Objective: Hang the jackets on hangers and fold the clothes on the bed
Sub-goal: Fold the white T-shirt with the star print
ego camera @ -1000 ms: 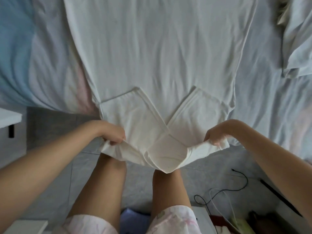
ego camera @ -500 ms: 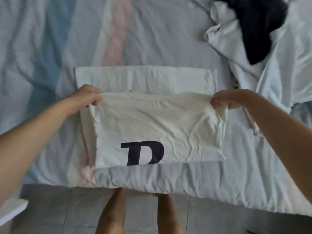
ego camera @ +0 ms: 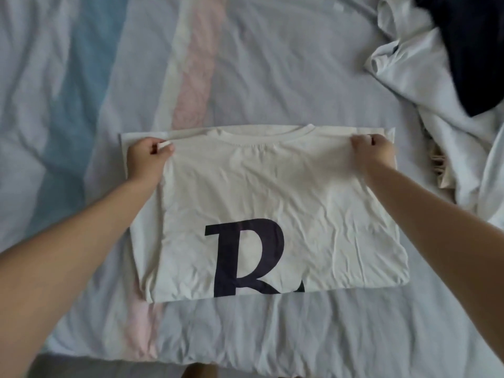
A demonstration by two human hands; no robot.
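Left hand (ego camera: 148,159) pinches the folded shirt (ego camera: 272,214) at its top left corner, right hand (ego camera: 372,152) pinches the top right, fingers curled, shirt flat on the bed (ego camera: 272,77)

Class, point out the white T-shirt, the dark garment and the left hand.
white T-shirt (ego camera: 272,186), head view, chest panel above the letter.
dark garment (ego camera: 477,55), head view, its middle.
left hand (ego camera: 148,162), head view, back of the hand.

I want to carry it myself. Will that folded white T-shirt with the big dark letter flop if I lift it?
Probably floppy: the folded white T-shirt with a dark letter is thin and creased, so it would likely sag and unfold. It seems light, since the left hand and right hand only pinch its top corners.
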